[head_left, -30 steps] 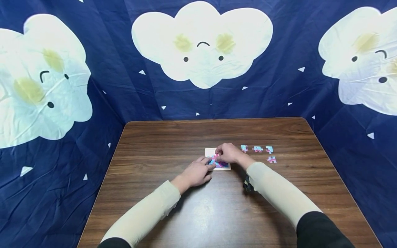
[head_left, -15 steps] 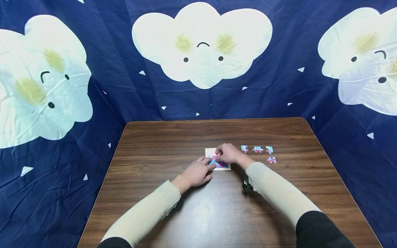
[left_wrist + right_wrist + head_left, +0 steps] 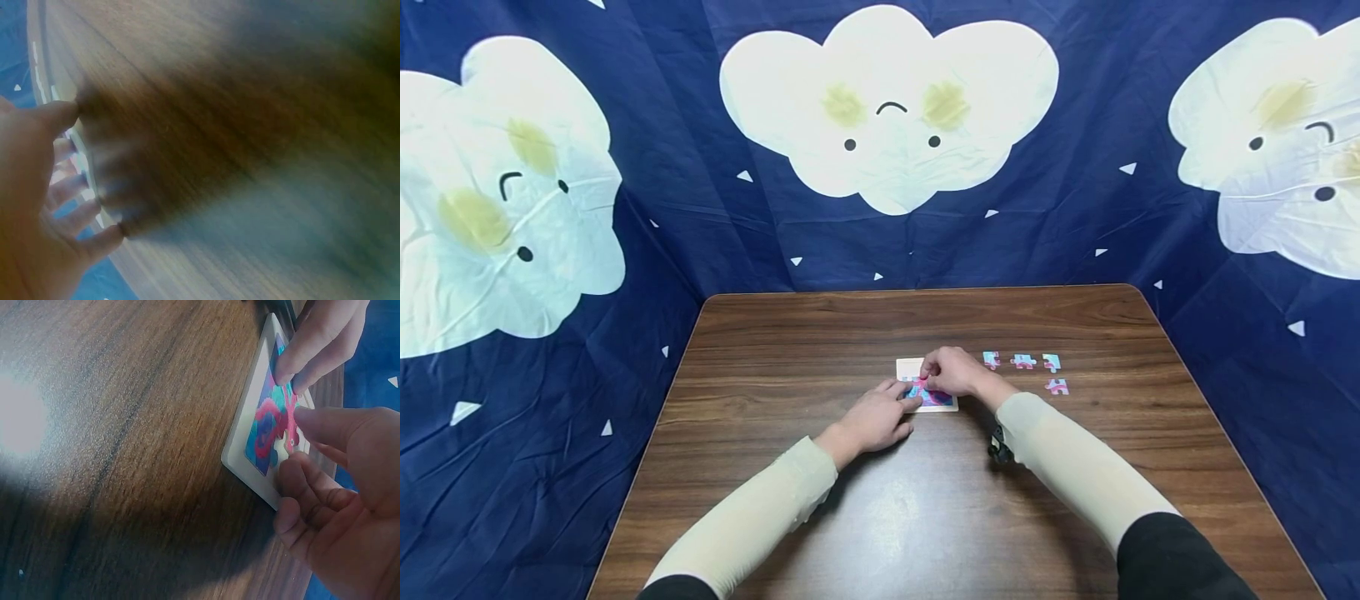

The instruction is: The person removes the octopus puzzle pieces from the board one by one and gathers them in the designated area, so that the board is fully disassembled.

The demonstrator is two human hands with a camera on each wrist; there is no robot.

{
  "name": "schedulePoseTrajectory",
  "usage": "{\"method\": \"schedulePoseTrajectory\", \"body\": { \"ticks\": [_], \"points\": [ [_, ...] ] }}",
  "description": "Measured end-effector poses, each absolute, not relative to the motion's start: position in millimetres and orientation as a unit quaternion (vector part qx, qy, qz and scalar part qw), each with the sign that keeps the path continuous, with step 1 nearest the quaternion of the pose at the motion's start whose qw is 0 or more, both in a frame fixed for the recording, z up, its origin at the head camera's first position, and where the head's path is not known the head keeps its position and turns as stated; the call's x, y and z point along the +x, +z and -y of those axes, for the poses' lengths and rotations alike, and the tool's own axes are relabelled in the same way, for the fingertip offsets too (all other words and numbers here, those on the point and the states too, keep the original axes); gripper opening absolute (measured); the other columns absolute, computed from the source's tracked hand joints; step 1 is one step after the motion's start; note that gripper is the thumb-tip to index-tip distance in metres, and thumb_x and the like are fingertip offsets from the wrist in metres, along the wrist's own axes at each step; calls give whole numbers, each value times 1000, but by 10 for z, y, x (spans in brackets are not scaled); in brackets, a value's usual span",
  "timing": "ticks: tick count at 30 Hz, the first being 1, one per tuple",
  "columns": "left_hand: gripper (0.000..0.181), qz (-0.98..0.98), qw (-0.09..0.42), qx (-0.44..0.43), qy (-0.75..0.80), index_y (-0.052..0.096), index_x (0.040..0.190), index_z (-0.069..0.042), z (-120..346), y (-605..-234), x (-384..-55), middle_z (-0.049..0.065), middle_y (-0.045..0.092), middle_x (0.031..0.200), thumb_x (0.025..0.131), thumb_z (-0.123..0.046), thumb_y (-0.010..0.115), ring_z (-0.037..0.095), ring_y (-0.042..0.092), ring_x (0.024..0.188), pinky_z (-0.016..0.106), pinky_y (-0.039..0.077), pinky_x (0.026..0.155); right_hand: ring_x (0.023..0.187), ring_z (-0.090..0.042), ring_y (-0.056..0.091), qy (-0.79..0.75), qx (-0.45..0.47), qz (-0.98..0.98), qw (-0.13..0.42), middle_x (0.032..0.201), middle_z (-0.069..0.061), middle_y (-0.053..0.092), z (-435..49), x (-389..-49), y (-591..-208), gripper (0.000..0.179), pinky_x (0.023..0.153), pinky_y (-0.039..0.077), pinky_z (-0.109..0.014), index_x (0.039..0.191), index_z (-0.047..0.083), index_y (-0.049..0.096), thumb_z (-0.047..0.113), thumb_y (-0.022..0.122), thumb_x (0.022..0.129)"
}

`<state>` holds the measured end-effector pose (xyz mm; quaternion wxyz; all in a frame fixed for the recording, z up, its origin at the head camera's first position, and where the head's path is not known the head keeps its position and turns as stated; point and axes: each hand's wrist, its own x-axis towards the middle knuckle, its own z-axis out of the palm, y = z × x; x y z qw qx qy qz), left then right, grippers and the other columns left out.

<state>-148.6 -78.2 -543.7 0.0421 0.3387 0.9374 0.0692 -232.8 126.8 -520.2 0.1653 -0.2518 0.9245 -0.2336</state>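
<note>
A small jigsaw puzzle (image 3: 267, 428) in a white tray (image 3: 910, 364), its picture pink, blue and purple, lies on the wooden table. My left hand (image 3: 871, 419) reaches in from the left, its extended fingertips resting on the puzzle. At the puzzle's upper middle my right hand (image 3: 955, 372) pinches a pink jigsaw piece (image 3: 290, 428), with the thumb on one side and a bent finger close by. The other right fingers are curled near the tray's rim in the right wrist view. Part of the piece is hidden by the fingers. The left wrist view shows the left hand (image 3: 37, 187) from the thumb side.
Right of the tray lie several loose pieces: a corner piece (image 3: 991, 359), a middle one (image 3: 1022, 361), another (image 3: 1051, 362) and a pink one (image 3: 1057, 387) below. The wooden table (image 3: 790, 350) ends at a dark blue cloth backdrop (image 3: 880, 246) with white clouds.
Pink at the right fingertips has shifted slightly down, closer against the puzzle, with a small movement of those fingertips. The left hand and the loose pieces stay where they were.
</note>
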Motion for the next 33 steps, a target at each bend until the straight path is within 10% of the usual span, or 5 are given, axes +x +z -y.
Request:
{"method": "schedulePoseTrajectory", "body": {
  "ticks": [33],
  "points": [
    [50,-936,40,344,66,62,143,-18,776,-5453,-1501,15,51,152,97,-39,66,32,49,138,44,45,114,78,-12,63,-281,-221,-917,179,88,2,73,-1339,-2378,-5223,18,75,52,-30,105,14,72,5,68,90]
  ]
}}
